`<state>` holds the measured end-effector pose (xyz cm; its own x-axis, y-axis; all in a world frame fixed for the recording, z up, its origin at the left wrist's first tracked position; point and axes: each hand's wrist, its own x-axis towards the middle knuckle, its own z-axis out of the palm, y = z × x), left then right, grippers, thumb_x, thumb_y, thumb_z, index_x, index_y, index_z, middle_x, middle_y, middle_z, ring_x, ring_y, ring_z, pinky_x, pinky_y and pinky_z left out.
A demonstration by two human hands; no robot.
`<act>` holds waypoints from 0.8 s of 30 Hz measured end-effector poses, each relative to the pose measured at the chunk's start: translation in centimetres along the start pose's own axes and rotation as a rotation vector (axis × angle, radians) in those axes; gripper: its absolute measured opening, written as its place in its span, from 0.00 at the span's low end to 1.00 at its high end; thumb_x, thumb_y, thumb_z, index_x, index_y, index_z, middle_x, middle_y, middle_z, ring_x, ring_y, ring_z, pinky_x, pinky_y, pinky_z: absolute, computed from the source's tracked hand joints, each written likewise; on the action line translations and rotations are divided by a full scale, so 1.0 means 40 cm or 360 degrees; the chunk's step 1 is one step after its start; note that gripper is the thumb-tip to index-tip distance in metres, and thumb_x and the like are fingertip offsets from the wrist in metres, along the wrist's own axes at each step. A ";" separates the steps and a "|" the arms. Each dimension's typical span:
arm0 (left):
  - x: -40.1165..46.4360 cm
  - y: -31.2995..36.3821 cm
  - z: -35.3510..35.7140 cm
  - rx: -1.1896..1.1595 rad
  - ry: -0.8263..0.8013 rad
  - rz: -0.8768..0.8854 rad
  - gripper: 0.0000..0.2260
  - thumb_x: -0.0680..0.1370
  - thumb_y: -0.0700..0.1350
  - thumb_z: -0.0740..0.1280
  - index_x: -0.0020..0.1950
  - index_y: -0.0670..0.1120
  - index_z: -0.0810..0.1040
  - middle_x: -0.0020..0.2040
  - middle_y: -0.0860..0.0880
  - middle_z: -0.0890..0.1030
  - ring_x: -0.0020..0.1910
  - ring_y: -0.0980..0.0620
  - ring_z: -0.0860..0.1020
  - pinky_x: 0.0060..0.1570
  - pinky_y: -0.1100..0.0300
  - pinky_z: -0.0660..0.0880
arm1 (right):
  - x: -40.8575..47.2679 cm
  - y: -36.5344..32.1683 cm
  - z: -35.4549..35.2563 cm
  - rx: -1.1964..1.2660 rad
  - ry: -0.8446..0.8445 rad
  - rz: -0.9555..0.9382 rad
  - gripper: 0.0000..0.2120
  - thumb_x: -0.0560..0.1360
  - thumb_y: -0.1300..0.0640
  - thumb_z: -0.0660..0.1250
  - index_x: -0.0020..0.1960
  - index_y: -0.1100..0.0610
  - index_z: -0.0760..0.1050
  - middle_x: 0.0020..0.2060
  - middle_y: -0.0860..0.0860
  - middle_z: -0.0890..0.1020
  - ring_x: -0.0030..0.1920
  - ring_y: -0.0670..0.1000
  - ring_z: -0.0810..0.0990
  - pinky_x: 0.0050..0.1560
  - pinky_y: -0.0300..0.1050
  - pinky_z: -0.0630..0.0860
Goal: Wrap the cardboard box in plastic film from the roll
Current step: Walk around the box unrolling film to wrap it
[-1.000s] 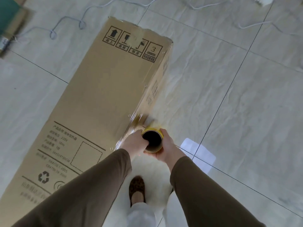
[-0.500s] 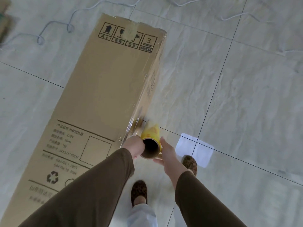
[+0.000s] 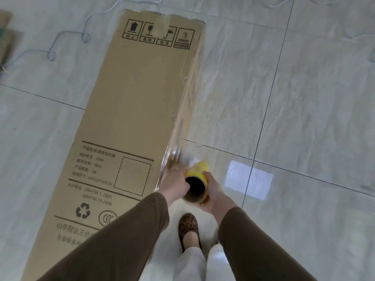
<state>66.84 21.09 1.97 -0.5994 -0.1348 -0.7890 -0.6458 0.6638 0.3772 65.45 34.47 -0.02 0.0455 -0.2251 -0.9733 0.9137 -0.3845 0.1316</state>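
A long brown cardboard box [image 3: 129, 110] with printed handling symbols and text lies flat on the tiled floor, running away from me. Clear plastic film [image 3: 182, 126] clings along its right side and edge. The film roll [image 3: 196, 184], a cardboard tube with a yellow label, stands upright right beside the box's right edge. My left hand [image 3: 175, 182] grips the roll on its left side, against the box. My right hand [image 3: 215, 192] holds the roll from the right.
Grey marble-look tiles [image 3: 304, 98] cover the floor. A thin cord [image 3: 67, 40] snakes over the floor at the far left, and flattened cardboard [image 3: 6, 43] lies at the left edge. My foot in a leopard-print shoe [image 3: 188, 228] stands just below the roll.
The roll has stayed by the box's right edge while I stepped along it. One foot has gone out of sight; my right hand has closed more firmly around the roll.
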 end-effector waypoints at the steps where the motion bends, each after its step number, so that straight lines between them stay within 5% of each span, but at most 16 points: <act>1: -0.019 -0.012 0.023 -0.0289 0.0069 -0.0119 0.26 0.73 0.40 0.67 0.71 0.53 0.70 0.62 0.47 0.78 0.57 0.46 0.78 0.53 0.57 0.74 | -0.004 0.016 -0.002 0.0105 -0.0012 0.0043 0.30 0.80 0.40 0.64 0.74 0.59 0.69 0.63 0.66 0.80 0.59 0.67 0.81 0.49 0.65 0.82; 4: -0.082 -0.032 0.108 -0.0994 0.0188 -0.0395 0.21 0.73 0.35 0.68 0.64 0.48 0.74 0.54 0.47 0.81 0.56 0.45 0.79 0.55 0.55 0.74 | -0.011 0.073 -0.016 0.0321 -0.0045 0.0155 0.33 0.80 0.38 0.63 0.74 0.62 0.70 0.67 0.66 0.78 0.66 0.67 0.78 0.53 0.63 0.79; 6: -0.099 -0.040 0.142 -0.1086 0.0258 -0.0433 0.23 0.72 0.30 0.64 0.63 0.48 0.75 0.56 0.46 0.81 0.58 0.45 0.78 0.60 0.52 0.74 | -0.004 0.104 -0.037 0.0325 -0.0061 0.0158 0.31 0.81 0.40 0.63 0.74 0.61 0.72 0.68 0.65 0.78 0.68 0.66 0.77 0.52 0.61 0.79; 11: -0.091 -0.076 0.084 -0.0205 0.0121 -0.0199 0.30 0.75 0.32 0.57 0.74 0.54 0.70 0.66 0.47 0.77 0.61 0.45 0.77 0.57 0.58 0.73 | -0.007 0.132 -0.098 -0.0176 0.0038 0.0095 0.23 0.85 0.49 0.60 0.75 0.61 0.68 0.61 0.66 0.80 0.56 0.69 0.83 0.41 0.62 0.84; 15: -0.092 -0.084 0.080 0.0493 -0.0193 0.0025 0.26 0.78 0.36 0.57 0.74 0.54 0.69 0.68 0.48 0.75 0.63 0.46 0.76 0.54 0.60 0.72 | 0.003 0.132 -0.111 -0.0281 0.0040 0.0072 0.34 0.77 0.38 0.71 0.73 0.58 0.68 0.68 0.62 0.76 0.60 0.66 0.82 0.55 0.66 0.82; 17: -0.099 -0.090 0.100 0.0639 -0.0194 0.0046 0.18 0.78 0.37 0.58 0.66 0.49 0.75 0.58 0.46 0.80 0.52 0.47 0.79 0.44 0.60 0.75 | 0.001 0.149 -0.106 -0.0373 -0.0054 0.0139 0.36 0.75 0.36 0.73 0.71 0.60 0.73 0.62 0.63 0.82 0.58 0.64 0.84 0.59 0.62 0.82; 19: -0.107 -0.114 0.118 0.0398 -0.0170 0.0066 0.18 0.77 0.38 0.58 0.65 0.51 0.72 0.55 0.49 0.80 0.47 0.51 0.79 0.37 0.62 0.71 | 0.007 0.176 -0.105 -0.0449 -0.0060 0.0112 0.34 0.75 0.39 0.74 0.73 0.56 0.72 0.60 0.63 0.84 0.58 0.64 0.85 0.61 0.62 0.81; 22: -0.148 -0.153 0.140 -0.0299 -0.0066 -0.0002 0.30 0.74 0.38 0.62 0.74 0.57 0.63 0.67 0.55 0.74 0.62 0.54 0.75 0.55 0.61 0.71 | 0.023 0.224 -0.113 -0.0316 0.0022 0.0029 0.31 0.77 0.41 0.71 0.75 0.52 0.68 0.62 0.64 0.82 0.60 0.66 0.83 0.63 0.66 0.79; 24: -0.181 -0.180 0.171 -0.0527 0.0094 -0.0130 0.32 0.72 0.40 0.67 0.75 0.55 0.64 0.68 0.53 0.74 0.64 0.52 0.74 0.60 0.59 0.71 | 0.025 0.249 -0.122 -0.0166 0.0035 0.0045 0.31 0.78 0.41 0.70 0.75 0.55 0.68 0.63 0.66 0.80 0.60 0.68 0.82 0.61 0.69 0.79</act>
<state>79.05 22.33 1.64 -0.5595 -0.2261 -0.7974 -0.8054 0.3756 0.4586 76.58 34.77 -0.60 0.0798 -0.2146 -0.9734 0.9490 -0.2826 0.1401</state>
